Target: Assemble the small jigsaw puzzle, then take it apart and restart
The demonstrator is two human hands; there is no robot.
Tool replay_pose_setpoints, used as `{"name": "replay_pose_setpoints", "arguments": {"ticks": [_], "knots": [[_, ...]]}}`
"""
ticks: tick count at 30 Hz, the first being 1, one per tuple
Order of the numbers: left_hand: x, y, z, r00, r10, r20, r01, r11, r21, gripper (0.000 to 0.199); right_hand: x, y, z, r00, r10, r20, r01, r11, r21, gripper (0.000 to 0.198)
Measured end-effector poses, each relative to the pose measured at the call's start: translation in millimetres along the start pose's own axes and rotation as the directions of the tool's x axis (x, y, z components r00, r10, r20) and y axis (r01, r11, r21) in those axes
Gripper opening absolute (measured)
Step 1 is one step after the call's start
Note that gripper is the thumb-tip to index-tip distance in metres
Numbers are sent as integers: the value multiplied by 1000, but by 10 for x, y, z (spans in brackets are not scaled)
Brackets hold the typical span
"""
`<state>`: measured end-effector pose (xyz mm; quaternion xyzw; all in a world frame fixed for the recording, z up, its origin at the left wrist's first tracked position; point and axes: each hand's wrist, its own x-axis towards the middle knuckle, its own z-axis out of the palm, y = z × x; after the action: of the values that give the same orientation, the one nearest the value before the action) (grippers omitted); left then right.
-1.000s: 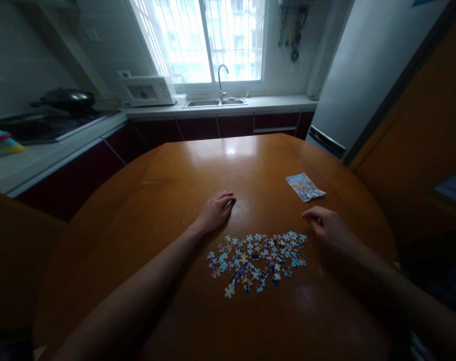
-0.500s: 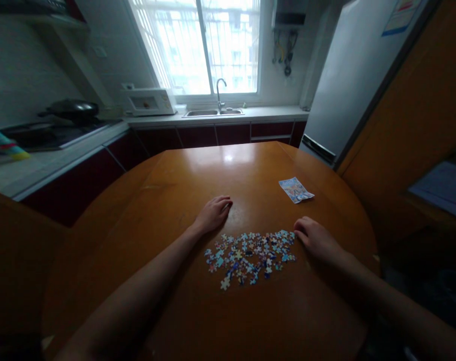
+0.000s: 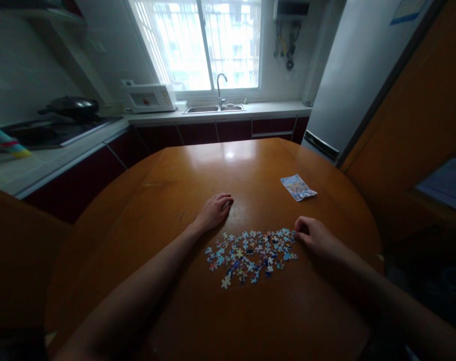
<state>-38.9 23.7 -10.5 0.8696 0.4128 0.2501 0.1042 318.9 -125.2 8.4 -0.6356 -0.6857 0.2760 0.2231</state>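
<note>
Head view: far left of both hands, a dark wok [image 3: 72, 106] sits on the counter. The left hand [image 3: 213, 213] lies palm down and flat on the round wooden table [image 3: 175, 175], fingers loosely spread, holding nothing. Just right of it and nearer the person, scattered puzzle pieces [image 3: 250, 253] lie loose. The right hand [image 3: 314, 238] rests at their right edge, fingers curled onto the outermost pieces; I cannot tell whether it pinches one. Beyond that hand lies a small printed packet [image 3: 297, 187].
</note>
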Motion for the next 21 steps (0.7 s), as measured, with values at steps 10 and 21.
{"name": "replay_pose_setpoints", "arguments": {"ticks": [10, 21], "knots": [[385, 66, 111, 999, -1, 42, 9, 983, -183, 24, 987, -177, -63, 993, -107, -57, 119, 948, 297, 10], [669, 367, 331, 987, 157, 30, -146, 961, -235, 16, 1404, -207, 285, 942, -289, -172, 311, 943, 118, 9]]}}
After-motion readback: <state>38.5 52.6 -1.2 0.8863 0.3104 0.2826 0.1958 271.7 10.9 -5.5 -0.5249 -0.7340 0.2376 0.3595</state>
